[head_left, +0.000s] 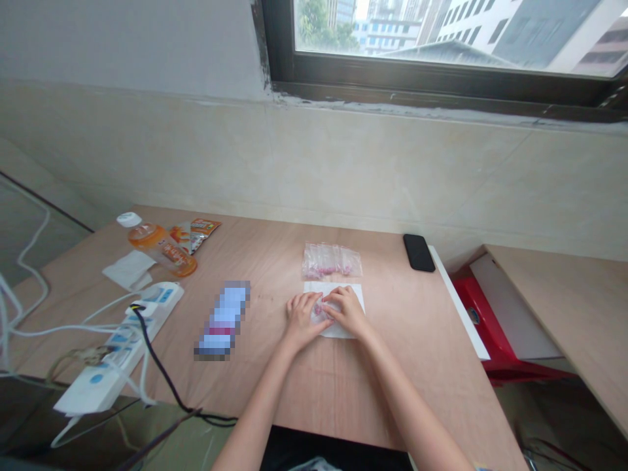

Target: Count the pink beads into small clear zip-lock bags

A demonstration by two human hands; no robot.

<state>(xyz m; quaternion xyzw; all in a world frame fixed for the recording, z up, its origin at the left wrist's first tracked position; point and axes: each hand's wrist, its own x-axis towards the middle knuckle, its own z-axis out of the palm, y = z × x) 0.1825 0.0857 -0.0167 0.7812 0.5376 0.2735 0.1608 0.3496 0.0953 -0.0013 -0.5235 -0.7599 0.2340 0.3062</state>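
Pale wood worktop [392, 347] under a tiled wall & dark-framed window [441, 39], city blocks outside. Fingers [307, 302] of both hands curled inward, tips nearly meeting over a small pink item [319, 309]; they looked closed down on it, but can't tell if really gripping. Item lay on a white paper sheet [356, 320], w/ L hand [301, 320] at its left side & R hand [349, 312] at its right. Forearms ran back toward the body, low over the worktop, elbows out of view. Just beyond the paper sat a clear plastic bag [332, 260] w/ more pink bits inside: so far one bit out on the paper, rest bagged. Further off: black phone [418, 252] to the right; to the left a pixelated item [223, 320], can't tell what, white power strip [118, 347], orange drink bottle [159, 248], snack packet [199, 234], tissue [128, 269].
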